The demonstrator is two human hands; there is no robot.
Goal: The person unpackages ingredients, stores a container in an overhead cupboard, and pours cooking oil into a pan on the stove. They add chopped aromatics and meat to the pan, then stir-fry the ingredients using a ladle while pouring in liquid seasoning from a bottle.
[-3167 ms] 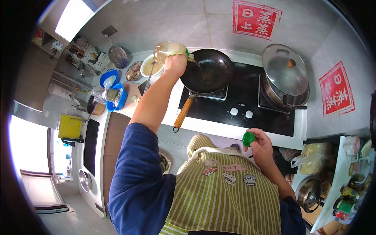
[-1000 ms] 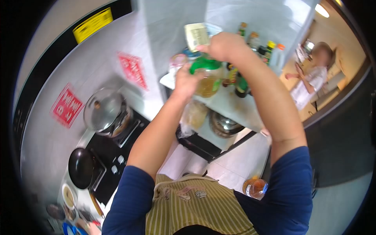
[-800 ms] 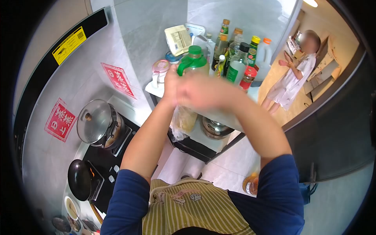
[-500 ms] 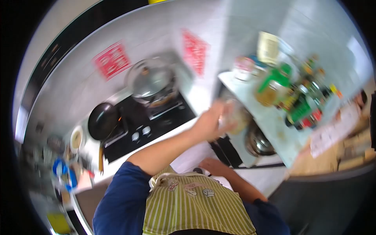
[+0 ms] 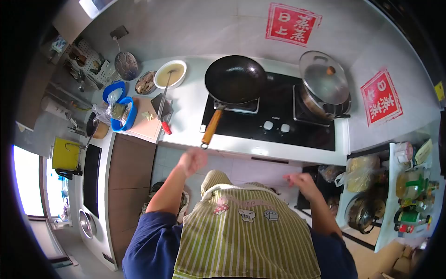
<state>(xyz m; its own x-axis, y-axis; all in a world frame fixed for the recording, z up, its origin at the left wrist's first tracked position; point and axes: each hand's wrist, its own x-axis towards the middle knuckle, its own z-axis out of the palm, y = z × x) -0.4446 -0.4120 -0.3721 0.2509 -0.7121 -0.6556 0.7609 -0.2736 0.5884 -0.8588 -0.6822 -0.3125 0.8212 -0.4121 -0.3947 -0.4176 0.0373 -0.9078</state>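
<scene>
My left hand is in the air just below the end of the wooden handle of a black wok, apart from it. Its fingers look curled in, with nothing visible in them. Farther right, in front of the counter edge, my right hand is held low with its fingers partly stretched to the left and nothing in it. The wok rests on the left burner of the black cooktop. On the right burner stands a steel pot, with a glass lid tilted over it.
Left of the cooktop are a white bowl of pale liquid with a ladle, a cutting board with a cleaver, blue baskets and a dish of meat. At right, a shelf rack carries bottles, bags and a lidded pot.
The view has swung left. My left hand has moved from beside the shelf at right back to near the wok handle. My right hand now shows more fully, raised farther from my body.
</scene>
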